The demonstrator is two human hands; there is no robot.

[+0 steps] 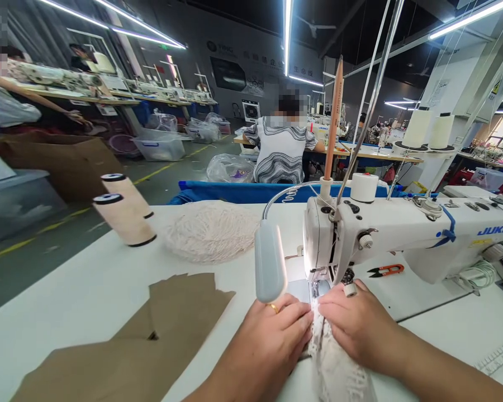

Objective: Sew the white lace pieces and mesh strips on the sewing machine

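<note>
Cream-white lacy fabric [341, 371] lies at the presser foot [316, 288] of a glossy white sewing machine [396, 226] lettered "JUKI" in blue. The left hand [274, 329] and right hand [360, 321] touch it from either side, fingers together; whether either grip is clamped cannot be told. The dark grey wall [260, 40] reads "YING".

The lace [338, 371] is off-white, the lettering [492, 230] blue
</note>
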